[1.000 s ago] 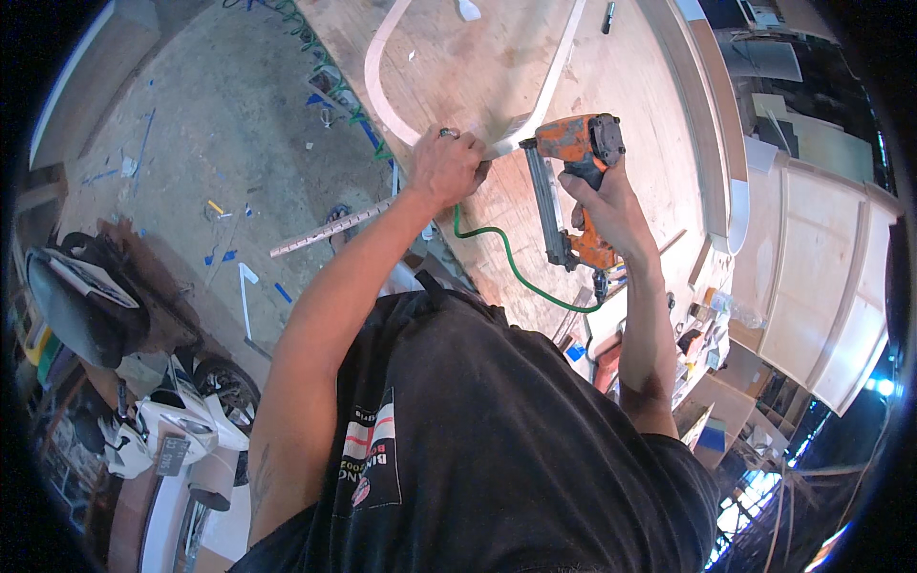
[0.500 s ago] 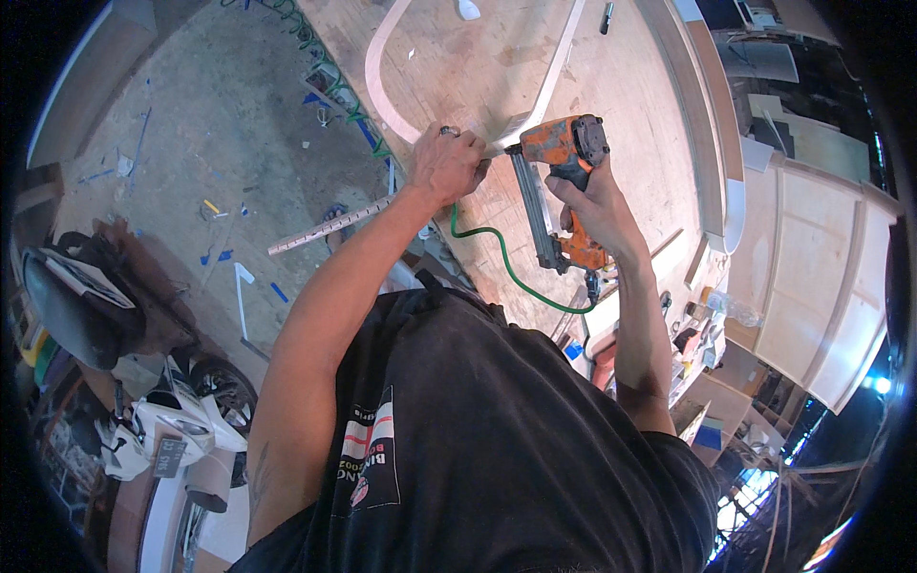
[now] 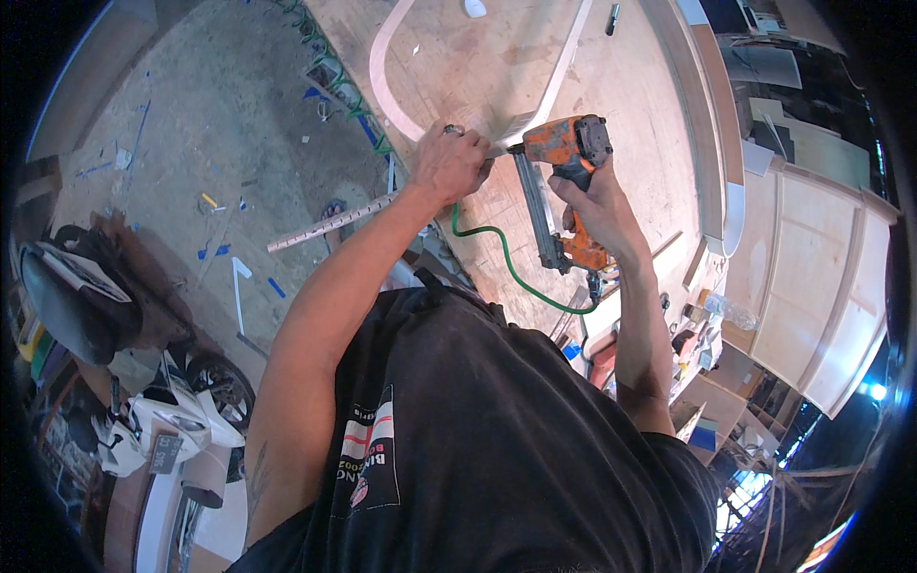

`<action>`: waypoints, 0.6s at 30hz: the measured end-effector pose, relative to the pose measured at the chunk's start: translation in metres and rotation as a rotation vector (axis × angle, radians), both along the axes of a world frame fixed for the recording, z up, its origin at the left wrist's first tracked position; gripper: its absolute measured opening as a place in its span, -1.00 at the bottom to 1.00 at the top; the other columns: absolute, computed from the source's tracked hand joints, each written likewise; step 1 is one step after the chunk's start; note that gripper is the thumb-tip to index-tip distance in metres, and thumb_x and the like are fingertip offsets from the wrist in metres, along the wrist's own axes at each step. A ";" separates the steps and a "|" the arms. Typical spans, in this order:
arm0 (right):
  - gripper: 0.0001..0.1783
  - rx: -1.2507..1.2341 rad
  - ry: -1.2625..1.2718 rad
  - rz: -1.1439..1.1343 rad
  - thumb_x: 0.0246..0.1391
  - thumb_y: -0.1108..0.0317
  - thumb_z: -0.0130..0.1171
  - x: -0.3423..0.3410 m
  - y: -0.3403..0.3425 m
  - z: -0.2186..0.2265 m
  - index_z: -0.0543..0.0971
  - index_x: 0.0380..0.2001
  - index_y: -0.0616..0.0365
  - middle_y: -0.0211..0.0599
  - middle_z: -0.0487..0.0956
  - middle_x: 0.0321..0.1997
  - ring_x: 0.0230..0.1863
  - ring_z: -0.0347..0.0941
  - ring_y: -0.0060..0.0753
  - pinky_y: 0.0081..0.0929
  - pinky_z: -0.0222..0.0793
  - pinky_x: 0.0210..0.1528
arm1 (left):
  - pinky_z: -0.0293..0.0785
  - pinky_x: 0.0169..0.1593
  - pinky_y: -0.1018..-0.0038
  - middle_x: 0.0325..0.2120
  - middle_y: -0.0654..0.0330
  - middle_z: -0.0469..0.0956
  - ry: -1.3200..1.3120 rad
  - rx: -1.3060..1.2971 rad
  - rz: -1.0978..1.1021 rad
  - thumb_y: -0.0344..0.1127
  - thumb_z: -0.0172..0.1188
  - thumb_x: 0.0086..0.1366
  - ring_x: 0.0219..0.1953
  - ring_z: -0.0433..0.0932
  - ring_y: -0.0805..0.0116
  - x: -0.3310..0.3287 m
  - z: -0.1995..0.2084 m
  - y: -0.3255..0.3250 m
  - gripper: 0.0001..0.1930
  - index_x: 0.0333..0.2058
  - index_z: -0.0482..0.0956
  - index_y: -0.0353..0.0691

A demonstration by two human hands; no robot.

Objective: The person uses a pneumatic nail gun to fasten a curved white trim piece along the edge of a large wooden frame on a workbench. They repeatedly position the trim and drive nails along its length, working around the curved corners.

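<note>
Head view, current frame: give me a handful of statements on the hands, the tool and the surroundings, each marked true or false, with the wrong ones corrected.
1. The right hand holds an orange nail gun. True.
2. The hose joined to the tool is red. False: it is a green hose.
3. The left hand hangs down at the person's side. False: the left hand is closed at the pale curved frame.
4. A white motorbike stands at the lower left of the picture. True.
5. The person wears a plain white shirt. False: it is a black shirt with a printed patch.
</note>
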State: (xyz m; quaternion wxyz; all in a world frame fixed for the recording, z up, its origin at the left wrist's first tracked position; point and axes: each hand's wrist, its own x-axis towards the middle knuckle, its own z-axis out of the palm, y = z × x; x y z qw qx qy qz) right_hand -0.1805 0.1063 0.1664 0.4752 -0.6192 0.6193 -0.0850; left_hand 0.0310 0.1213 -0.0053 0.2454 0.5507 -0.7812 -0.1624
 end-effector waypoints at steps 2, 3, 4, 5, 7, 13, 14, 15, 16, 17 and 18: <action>-0.22 0.007 0.013 0.005 0.31 0.32 0.30 0.001 0.000 0.001 0.01 0.33 0.31 -0.22 0.54 -0.30 -0.57 0.54 -0.46 -0.43 0.51 -0.53 | 0.42 0.04 0.16 -0.29 0.13 0.69 0.000 0.002 0.004 -0.11 0.31 0.30 -0.13 0.68 0.13 0.000 0.000 0.001 -0.75 -0.23 0.68 -0.16; -0.21 0.014 0.022 0.003 0.31 0.32 0.29 0.003 -0.001 0.004 0.01 0.34 0.31 -0.21 0.54 -0.30 -0.57 0.54 -0.46 -0.43 0.51 -0.52 | 0.42 0.04 0.16 -0.29 0.13 0.69 -0.006 0.003 -0.003 -0.11 0.31 0.30 -0.13 0.68 0.13 0.000 0.000 0.000 -0.75 -0.23 0.68 -0.15; -0.20 0.020 0.031 -0.001 0.32 0.33 0.29 0.004 0.000 0.005 0.00 0.34 0.32 -0.21 0.55 -0.30 -0.57 0.54 -0.46 -0.42 0.51 -0.52 | 0.42 0.04 0.16 -0.29 0.13 0.69 -0.012 0.004 -0.011 -0.11 0.31 0.30 -0.13 0.68 0.13 0.000 0.000 -0.001 -0.76 -0.23 0.68 -0.15; -0.20 0.027 0.029 -0.004 0.31 0.33 0.29 0.004 0.001 0.004 -0.01 0.35 0.32 -0.21 0.55 -0.29 -0.57 0.54 -0.45 -0.42 0.51 -0.52 | 0.42 0.04 0.16 -0.29 0.13 0.69 -0.018 0.005 -0.021 -0.11 0.31 0.30 -0.13 0.69 0.13 0.000 0.001 -0.001 -0.76 -0.23 0.68 -0.15; -0.18 0.020 0.019 -0.016 0.31 0.33 0.29 0.004 0.001 0.004 -0.02 0.36 0.31 -0.20 0.56 -0.27 -0.57 0.54 -0.44 -0.42 0.52 -0.52 | 0.43 0.03 0.15 -0.29 0.13 0.69 -0.024 0.013 -0.017 -0.10 0.31 0.30 -0.15 0.69 0.12 -0.001 0.000 -0.003 -0.75 -0.23 0.68 -0.16; -0.18 -0.020 -0.100 -0.163 0.30 0.38 0.28 -0.008 0.021 0.004 -0.01 0.39 0.28 -0.12 0.55 -0.11 -0.52 0.54 -0.44 -0.44 0.56 -0.47 | 0.42 0.06 0.15 -0.32 0.15 0.70 -0.066 -0.003 0.002 -0.08 0.29 0.32 -0.19 0.71 0.15 -0.001 0.003 -0.002 -0.73 -0.27 0.70 -0.17; -0.19 -0.038 -0.117 -0.193 0.30 0.39 0.28 -0.013 0.026 0.002 0.00 0.39 0.29 -0.13 0.54 -0.10 -0.51 0.53 -0.44 -0.44 0.57 -0.46 | 0.42 0.05 0.14 -0.32 0.14 0.69 -0.069 -0.007 0.000 -0.07 0.30 0.32 -0.19 0.71 0.14 0.000 0.004 -0.002 -0.72 -0.26 0.70 -0.17; -0.26 -0.033 -0.107 -0.269 0.30 0.40 0.28 -0.015 0.033 0.004 0.08 0.36 0.27 -0.18 0.53 -0.08 -0.44 0.53 -0.45 -0.44 0.58 -0.44 | 0.42 0.05 0.13 -0.31 0.14 0.69 -0.080 -0.018 -0.002 -0.05 0.30 0.33 -0.20 0.71 0.13 0.001 0.004 -0.002 -0.71 -0.25 0.69 -0.17; -0.28 -0.059 -0.140 -0.310 0.30 0.40 0.28 -0.023 0.040 -0.002 0.10 0.34 0.26 -0.19 0.52 -0.07 -0.42 0.53 -0.46 -0.45 0.57 -0.44 | 0.42 0.04 0.11 -0.31 0.14 0.68 -0.092 -0.031 -0.007 -0.04 0.30 0.34 -0.21 0.71 0.12 0.001 0.003 0.000 -0.70 -0.23 0.69 -0.17; -0.31 -0.085 -0.173 -0.351 0.29 0.40 0.28 -0.035 0.047 -0.013 0.12 0.32 0.24 -0.21 0.52 -0.07 -0.41 0.52 -0.46 -0.45 0.57 -0.44 | 0.42 0.03 0.10 -0.30 0.14 0.67 -0.103 -0.044 -0.012 -0.03 0.30 0.35 -0.22 0.71 0.11 0.001 0.002 0.000 -0.69 -0.22 0.68 -0.17; -0.33 -0.112 -0.212 -0.397 0.29 0.40 0.29 -0.046 0.054 -0.026 0.15 0.30 0.23 -0.22 0.51 -0.07 -0.39 0.52 -0.47 -0.46 0.56 -0.45 | 0.42 0.03 0.09 -0.30 0.14 0.67 -0.102 -0.043 -0.030 -0.02 0.30 0.36 -0.23 0.71 0.10 0.002 0.000 -0.001 -0.69 -0.20 0.68 -0.17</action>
